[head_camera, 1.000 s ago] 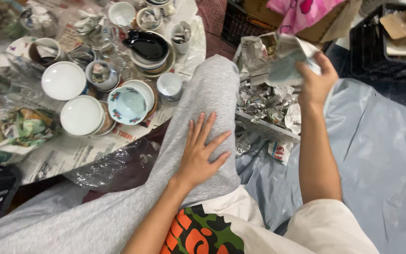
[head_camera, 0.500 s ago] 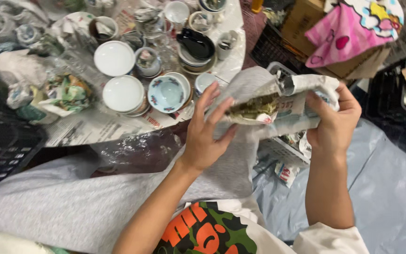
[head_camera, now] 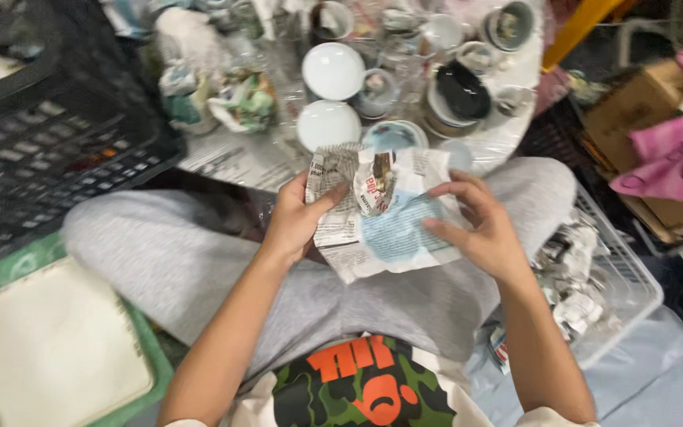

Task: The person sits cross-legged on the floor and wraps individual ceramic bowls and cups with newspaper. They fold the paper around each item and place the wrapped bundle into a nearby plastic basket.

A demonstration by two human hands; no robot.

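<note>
Together, your hands held a crumpled sheet of newspaper (head_camera: 385,217) above your grey-trousered lap (head_camera: 199,261). Your left hand (head_camera: 298,217) was clamped on the sheet's left edge, thumb pressed across the front. Your right hand (head_camera: 480,225) lay against the right side, fingers spread and curled, fingertips on the paper. A smaller bundle (head_camera: 373,183) sat wrapped in the sheet's top middle; you could not tell what it was. Just beyond stood a low table (head_camera: 235,158) crowded with white bowls (head_camera: 332,71), cups and a black bowl (head_camera: 462,89). A black crate (head_camera: 41,142) sat at your left, a white wire basket (head_camera: 622,277) of paper scraps at your right.
</note>
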